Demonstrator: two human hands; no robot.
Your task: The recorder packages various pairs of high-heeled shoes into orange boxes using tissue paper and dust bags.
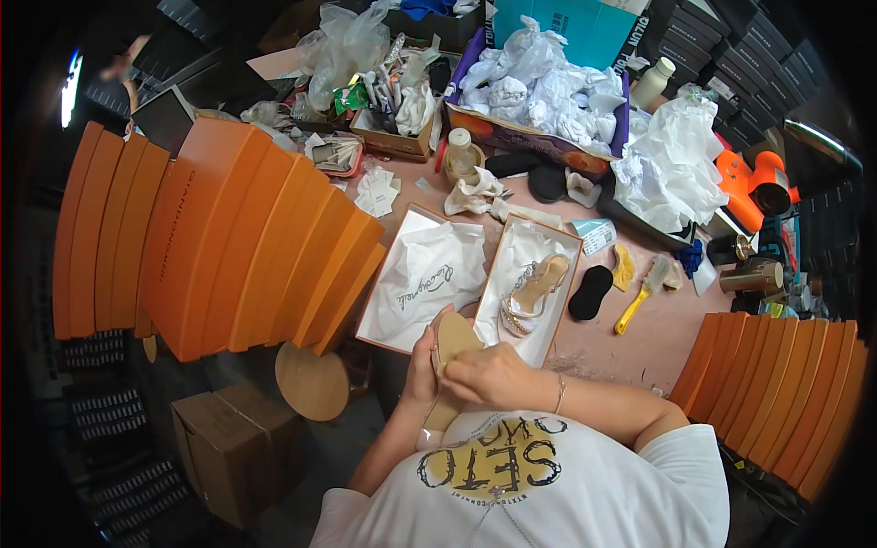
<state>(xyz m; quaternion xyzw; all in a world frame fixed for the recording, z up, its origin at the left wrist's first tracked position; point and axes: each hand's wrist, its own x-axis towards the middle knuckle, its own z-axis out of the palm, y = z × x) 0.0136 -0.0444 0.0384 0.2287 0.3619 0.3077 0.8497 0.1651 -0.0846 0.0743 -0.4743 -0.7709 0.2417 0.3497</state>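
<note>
The left hand (421,363) is curling around the side of a tan shoe (450,352), with its thumb pressing on the edge. The right hand (494,374) is closing over the same shoe from the other side, fingers bent tight on it. The shoe is showing its flat sole and is sitting between both hands, just above the person's white shirt (548,484) and at the near edge of the table (639,342). Right behind the hands, an open shoe box (512,301) is lying with a second shoe (534,292) resting on white paper inside. Its lid (416,274) is lying just beside it on the left. A black pad (590,292) and a yellow brush (639,297) are lying near the box on the right. Stacks of orange boxes (247,237) are standing on the left.
</note>
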